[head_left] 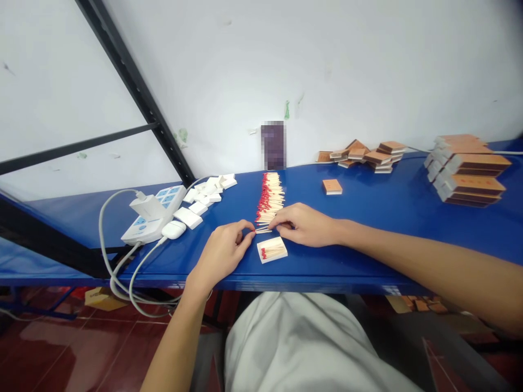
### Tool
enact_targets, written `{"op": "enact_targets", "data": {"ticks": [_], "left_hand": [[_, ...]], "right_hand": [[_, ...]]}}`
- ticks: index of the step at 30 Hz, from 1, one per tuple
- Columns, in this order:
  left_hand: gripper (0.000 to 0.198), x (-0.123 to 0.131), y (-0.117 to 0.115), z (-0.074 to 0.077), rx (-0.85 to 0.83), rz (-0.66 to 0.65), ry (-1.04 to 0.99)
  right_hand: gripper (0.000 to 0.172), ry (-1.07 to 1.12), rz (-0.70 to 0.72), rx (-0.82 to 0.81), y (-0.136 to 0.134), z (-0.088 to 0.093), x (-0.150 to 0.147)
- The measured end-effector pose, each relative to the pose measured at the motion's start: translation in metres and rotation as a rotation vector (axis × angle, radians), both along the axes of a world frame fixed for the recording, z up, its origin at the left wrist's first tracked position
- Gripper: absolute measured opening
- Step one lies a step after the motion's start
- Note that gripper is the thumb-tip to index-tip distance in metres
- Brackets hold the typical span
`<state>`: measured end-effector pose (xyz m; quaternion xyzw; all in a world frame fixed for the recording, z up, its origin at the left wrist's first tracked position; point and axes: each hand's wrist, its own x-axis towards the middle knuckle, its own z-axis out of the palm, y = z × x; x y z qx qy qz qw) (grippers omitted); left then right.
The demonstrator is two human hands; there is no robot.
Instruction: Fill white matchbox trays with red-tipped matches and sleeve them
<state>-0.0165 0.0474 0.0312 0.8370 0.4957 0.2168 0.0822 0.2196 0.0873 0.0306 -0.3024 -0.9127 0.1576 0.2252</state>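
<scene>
A long row of red-headed matches (272,196) lies on the blue shelf, heads to the left. At its near end, a few matches (263,230) lie between my two hands. My left hand (223,250) is closed, with thumb and forefinger pinched at their red heads. From the other side, the bent fingers of my right hand (304,225) close on their plain ends; the exact number held is hidden. Just in front of my fingers is a white matchbox tray (281,255) with several matches inside, heads to the left.
White trays (207,190) lie scattered at left beside a power strip (153,223) with cables and a white case (173,230). One brown matchbox (332,187) sits right of the row. Loose matchboxes (378,158) and stacked packs (469,171) stand farther right against the wall.
</scene>
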Motion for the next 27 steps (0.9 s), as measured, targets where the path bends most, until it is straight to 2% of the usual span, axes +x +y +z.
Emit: {"op": "enact_targets", "data": {"ticks": [11,27], "left_hand": [[0.02,0.0001,-0.0003,0.0001,0.0,0.001,0.011],[0.021,-0.0007,-0.0002,-0.0011,-0.005,0.004,0.001]], "right_hand": [[0.035,-0.023,-0.081,0.044,0.0025,-0.0035,-0.001],[0.041,-0.107,0.017,0.008,-0.0032,0.0058,0.0003]]}}
